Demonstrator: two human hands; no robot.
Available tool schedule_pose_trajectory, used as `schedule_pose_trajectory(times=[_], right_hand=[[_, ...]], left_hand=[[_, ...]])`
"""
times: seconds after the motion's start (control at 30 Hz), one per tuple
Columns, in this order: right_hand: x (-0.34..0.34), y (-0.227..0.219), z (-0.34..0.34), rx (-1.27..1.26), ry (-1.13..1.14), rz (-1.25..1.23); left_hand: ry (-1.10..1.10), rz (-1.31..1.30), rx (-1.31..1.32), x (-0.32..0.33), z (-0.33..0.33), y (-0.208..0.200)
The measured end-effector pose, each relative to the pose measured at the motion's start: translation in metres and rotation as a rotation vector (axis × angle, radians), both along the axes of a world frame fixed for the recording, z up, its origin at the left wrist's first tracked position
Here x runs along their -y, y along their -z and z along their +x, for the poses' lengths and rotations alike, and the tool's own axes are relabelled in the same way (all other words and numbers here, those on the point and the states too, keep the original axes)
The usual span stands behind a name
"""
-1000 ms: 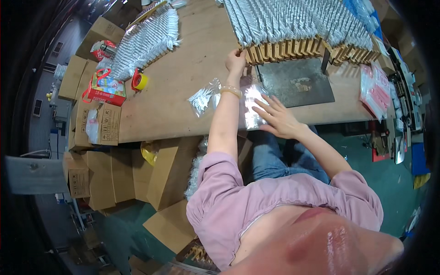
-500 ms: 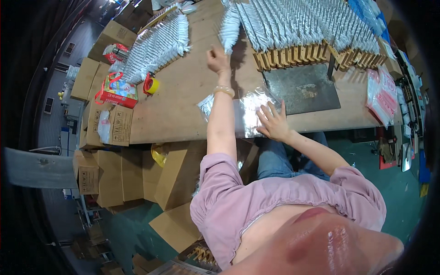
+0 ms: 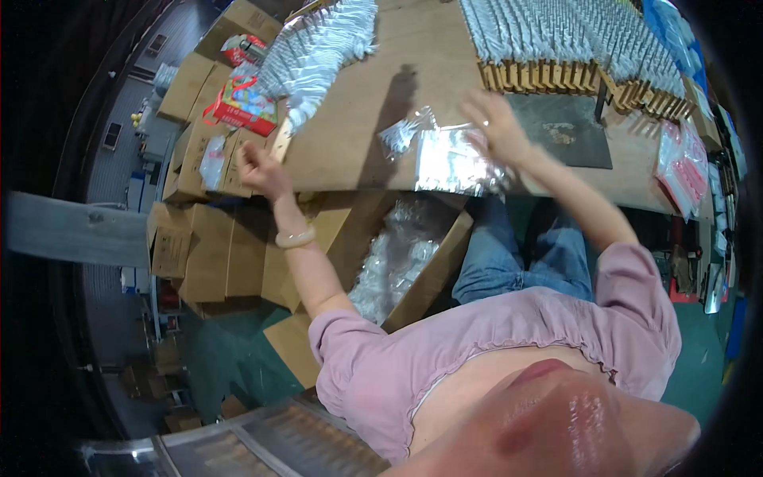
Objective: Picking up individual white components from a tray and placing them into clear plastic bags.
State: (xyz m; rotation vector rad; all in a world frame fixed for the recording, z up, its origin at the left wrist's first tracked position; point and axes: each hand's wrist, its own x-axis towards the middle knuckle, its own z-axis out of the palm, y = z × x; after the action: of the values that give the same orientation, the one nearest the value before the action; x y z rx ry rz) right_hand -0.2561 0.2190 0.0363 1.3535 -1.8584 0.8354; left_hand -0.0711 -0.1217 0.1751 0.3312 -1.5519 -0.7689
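My left hand [image 3: 265, 172], with a pale bracelet at its wrist, is closed at the table's left front. It grips the lower end of a wooden bar [image 3: 281, 141], whose upper part runs up to a white plastic-wrapped bundle [image 3: 300, 113]; the fingers partly hide the grip. My right hand [image 3: 502, 131] hangs over the right side of a shiny clear plastic bag [image 3: 447, 163] lying at the table's front edge. Motion smears its fingers, so their hold does not show. A small crumpled clear packet [image 3: 400, 137] lies left of the bag.
White-wrapped rows [image 3: 326, 48] stand far left, with wooden-based ones [image 3: 548, 78] at back right. A dark plate [image 3: 560, 143] and pink packets [image 3: 683, 167] lie right. A red box [image 3: 245, 110] stands among cartons; an open carton [image 3: 433, 278] below holds clear bags.
My left hand has swung left and toward me, from the table's middle to the left rows. My right hand has lifted off the plastic bag. The whole view has shifted.
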Motion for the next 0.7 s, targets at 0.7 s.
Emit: schedule_pose_trajectory(times=[0.7], right_hand=[[-0.289, -0.130, -0.062, 0.858, 0.477, 0.901]], left_hand=[[0.721, 0.261, 0.161, -0.138, -0.064, 0.115]])
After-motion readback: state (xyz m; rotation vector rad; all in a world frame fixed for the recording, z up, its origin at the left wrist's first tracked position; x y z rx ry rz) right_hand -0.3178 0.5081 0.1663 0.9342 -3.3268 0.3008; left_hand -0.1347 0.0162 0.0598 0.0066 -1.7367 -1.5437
